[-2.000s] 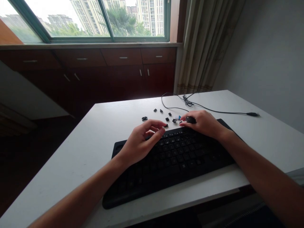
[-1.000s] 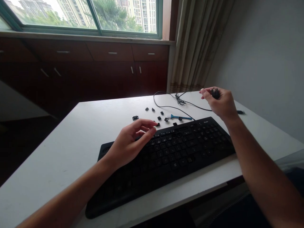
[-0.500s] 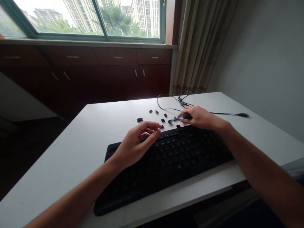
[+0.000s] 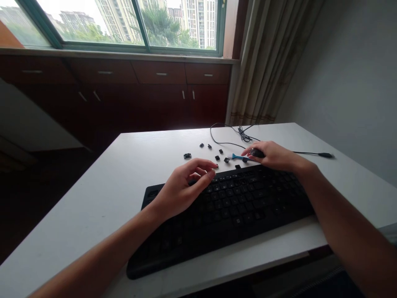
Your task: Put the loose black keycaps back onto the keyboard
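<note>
Hands were kept apart: R hand (image 4: 274, 155) was clamped on dark rounded obj (image 4: 257, 152) nr blue brush (image 4: 237, 157); L hand (image 4: 182, 186) over kbd (image 4: 232, 203) rear edge, grip unclear. Small blk pcs (image 4: 217, 158) lay on worktop (image 4: 93, 203) behind; slow, light touch was judged best, lest pcs be scattered.

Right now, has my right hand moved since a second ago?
Yes: against the cabinet, your right hand is further left and lower in view.

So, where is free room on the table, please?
Bare table lies widest between its left edge and the left forearm; a smaller patch between the right forearm and right edge. Behind the keyboard is crowded: small black pieces, blue brush, cable.
</note>
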